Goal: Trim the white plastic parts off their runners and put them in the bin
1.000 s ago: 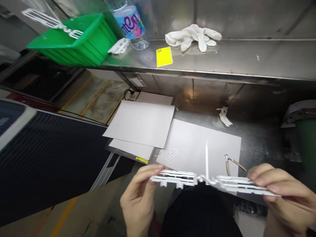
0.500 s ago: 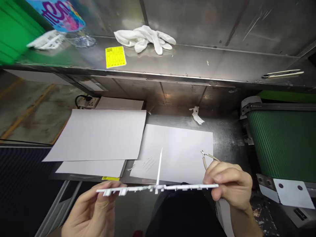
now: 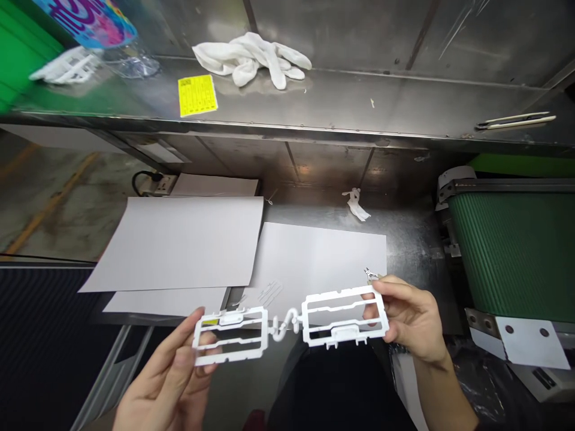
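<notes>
over the near edge of the bench [image 3: 408, 251], your left hand [image 3: 173, 365] and right hand [image 3: 411, 314] are holding up a white plastic part [image 3: 284, 327] between them. the bottom edge of the view is cutting off your left wrist, and some left fingertips are reaching behind the part, showing only through its slots. your right hand is covering most of the handles of the cutting pliers [image 3: 369, 274], so mainly their metal tip is peeking out. the thin white pieces [image 3: 271, 292] on the paper sheet [image 3: 323, 251] are blending into it and are proving hard to make out. up on the shelf [image 3: 336, 108], the bottle [image 3: 99, 27] and the green bin [image 3: 22, 60] are being cut off by the view's border, and the print on the yellow label [image 3: 197, 96] is coming out too small to read. your part is showing two open rectangular frames, each carrying long stepped bars inside, with a curled, s-shaped link joining them; the right frame is sitting a little higher in view and is tilting slightly. each hand is pinching an outer end between thumb and fingers.
</notes>
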The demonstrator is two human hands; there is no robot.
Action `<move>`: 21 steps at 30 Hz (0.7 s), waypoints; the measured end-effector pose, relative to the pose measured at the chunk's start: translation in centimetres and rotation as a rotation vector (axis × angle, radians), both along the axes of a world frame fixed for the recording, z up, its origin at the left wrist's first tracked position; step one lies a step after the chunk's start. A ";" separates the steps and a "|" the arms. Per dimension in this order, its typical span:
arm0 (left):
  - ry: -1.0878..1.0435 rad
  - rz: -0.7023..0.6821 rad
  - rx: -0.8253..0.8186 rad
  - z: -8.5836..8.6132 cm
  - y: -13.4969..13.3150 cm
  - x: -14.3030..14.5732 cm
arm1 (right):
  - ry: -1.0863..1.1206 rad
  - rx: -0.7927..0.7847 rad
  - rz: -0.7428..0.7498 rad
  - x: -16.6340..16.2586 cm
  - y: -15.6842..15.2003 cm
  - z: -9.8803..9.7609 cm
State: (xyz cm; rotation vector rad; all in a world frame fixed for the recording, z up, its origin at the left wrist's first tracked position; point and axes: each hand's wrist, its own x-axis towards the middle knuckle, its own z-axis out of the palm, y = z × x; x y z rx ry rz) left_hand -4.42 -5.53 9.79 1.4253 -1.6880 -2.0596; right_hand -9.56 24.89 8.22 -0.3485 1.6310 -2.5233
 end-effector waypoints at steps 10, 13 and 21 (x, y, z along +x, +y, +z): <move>0.339 -0.136 0.047 0.8 0.5 1.3 | 0.006 0.092 -0.060 0.4 2.9 -1.6; 0.468 -0.334 0.106 1.0 0.9 1.8 | -0.027 0.117 -0.098 0.6 4.5 -3.2; 0.577 -0.469 0.039 1.3 1.7 1.7 | -0.104 0.211 -0.168 1.3 5.9 -5.7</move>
